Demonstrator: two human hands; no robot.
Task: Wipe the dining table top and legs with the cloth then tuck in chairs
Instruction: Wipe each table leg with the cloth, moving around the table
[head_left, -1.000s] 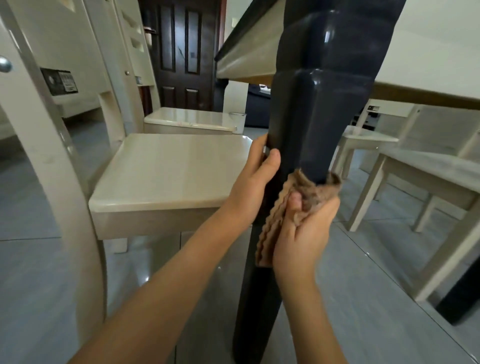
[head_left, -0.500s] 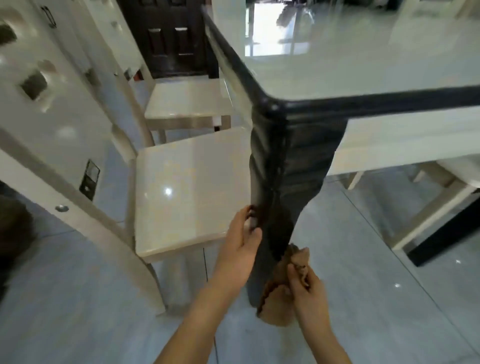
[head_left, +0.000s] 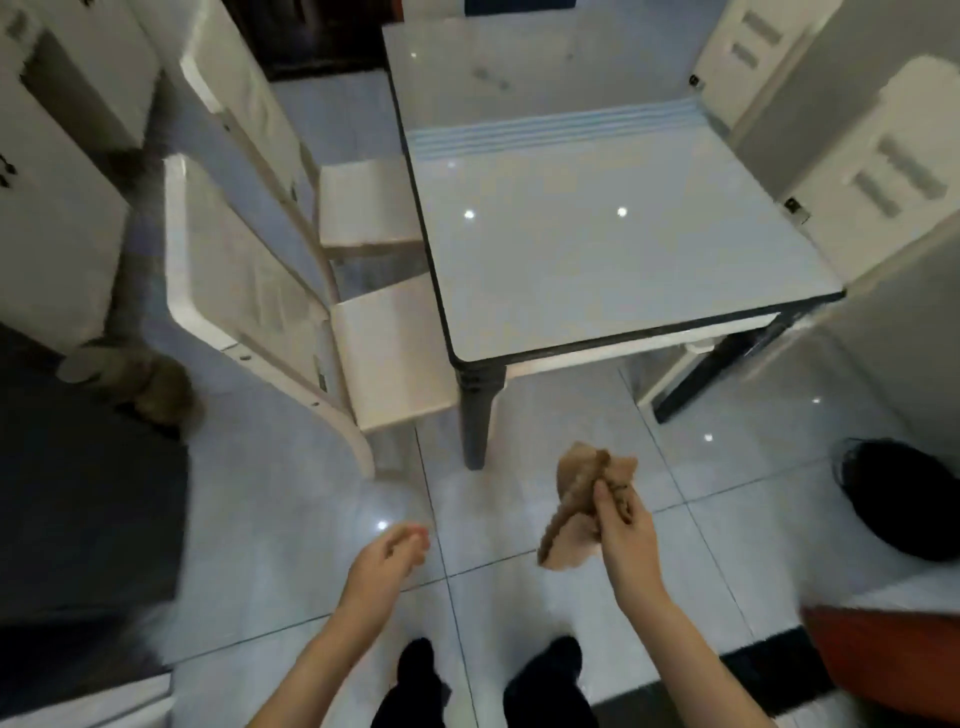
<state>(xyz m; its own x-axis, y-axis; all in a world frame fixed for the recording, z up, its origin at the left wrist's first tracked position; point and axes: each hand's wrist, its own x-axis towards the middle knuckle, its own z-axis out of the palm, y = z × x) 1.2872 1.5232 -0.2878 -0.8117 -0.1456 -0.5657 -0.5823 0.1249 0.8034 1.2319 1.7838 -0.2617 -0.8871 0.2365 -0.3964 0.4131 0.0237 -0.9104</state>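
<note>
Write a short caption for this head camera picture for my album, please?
Standing by the dining table, right hand holding the brown cloth, left hand empty.

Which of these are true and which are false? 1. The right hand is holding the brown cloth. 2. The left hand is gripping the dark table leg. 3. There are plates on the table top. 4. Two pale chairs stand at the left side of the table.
1. True. The right hand has its fingers closed on the brown cloth.
2. False. The left hand is in the air above the floor, apart from the dark table leg.
3. False. The table top shows only light reflections.
4. True. The near chair and the far chair stand there, seats partly under the table.
</note>
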